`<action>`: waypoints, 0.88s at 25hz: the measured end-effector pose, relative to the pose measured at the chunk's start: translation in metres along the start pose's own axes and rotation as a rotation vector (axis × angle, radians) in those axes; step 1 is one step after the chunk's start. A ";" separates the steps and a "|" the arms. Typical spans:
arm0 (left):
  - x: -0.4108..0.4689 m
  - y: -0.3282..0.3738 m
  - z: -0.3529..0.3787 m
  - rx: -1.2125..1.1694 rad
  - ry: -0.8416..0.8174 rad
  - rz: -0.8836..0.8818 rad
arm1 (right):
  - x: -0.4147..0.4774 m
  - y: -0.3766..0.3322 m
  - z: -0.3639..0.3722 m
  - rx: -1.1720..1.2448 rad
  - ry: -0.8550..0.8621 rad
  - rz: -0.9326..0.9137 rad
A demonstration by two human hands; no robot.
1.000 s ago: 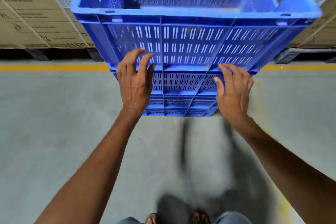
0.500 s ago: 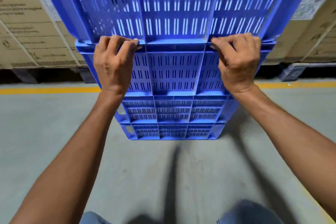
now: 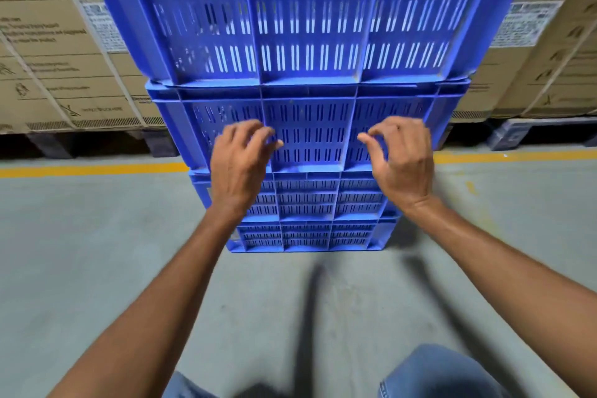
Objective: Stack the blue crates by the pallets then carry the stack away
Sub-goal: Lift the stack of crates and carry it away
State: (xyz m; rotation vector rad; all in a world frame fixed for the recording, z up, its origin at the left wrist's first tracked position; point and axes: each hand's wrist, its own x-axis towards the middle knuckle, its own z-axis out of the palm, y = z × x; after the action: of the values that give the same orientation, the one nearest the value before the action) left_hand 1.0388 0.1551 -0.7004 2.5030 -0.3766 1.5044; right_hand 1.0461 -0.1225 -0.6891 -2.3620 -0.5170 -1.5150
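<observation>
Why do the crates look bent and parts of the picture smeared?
Head view: the wide-angle lens bows the blue crates outward near the top; the left hand and right hand are slightly smeared; dark shadows streak the floor; light looks even, without glare.

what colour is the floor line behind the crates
Yellow; the floor line shows clearly in the head view.

The floor is smooth grey concrete. A yellow line is painted across it. A stack of blue crates stands on the floor, and only the bottom crate touches it. The stack hides the middle of the line. Behind the line, a dark wooden pallet lies on the left and a grey pallet lies on the right. Dark shadows fall on the floor in front of the stack.
</observation>
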 end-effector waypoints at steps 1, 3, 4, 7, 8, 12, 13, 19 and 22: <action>-0.018 0.001 0.009 -0.013 -0.122 0.041 | -0.022 0.003 0.005 0.008 -0.128 -0.019; -0.048 -0.002 0.025 0.022 -0.287 0.109 | -0.058 0.015 0.018 -0.009 -0.345 -0.103; -0.059 -0.003 0.030 0.060 -0.328 0.131 | -0.070 0.022 0.024 -0.031 -0.392 -0.141; -0.074 -0.003 0.039 0.161 -0.338 0.141 | -0.083 0.031 0.040 -0.129 -0.323 -0.178; -0.073 -0.003 0.041 0.169 -0.323 0.136 | -0.084 0.031 0.044 -0.162 -0.273 -0.186; -0.068 -0.005 0.049 0.249 -0.292 0.181 | -0.072 0.032 0.049 -0.261 -0.132 -0.279; -0.067 -0.006 0.050 0.255 -0.297 0.187 | -0.070 0.033 0.048 -0.268 -0.129 -0.290; -0.085 0.015 0.044 0.125 -0.417 0.252 | -0.113 0.023 0.030 -0.081 -0.275 -0.258; -0.130 0.030 0.060 0.082 -0.756 0.120 | -0.154 0.025 0.043 -0.110 -0.674 -0.254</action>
State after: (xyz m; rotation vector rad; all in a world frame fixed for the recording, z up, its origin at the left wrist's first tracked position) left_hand 1.0208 0.1237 -0.8419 3.0795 -0.5826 0.5414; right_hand 1.0334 -0.1487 -0.8485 -2.9683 -0.9257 -0.7984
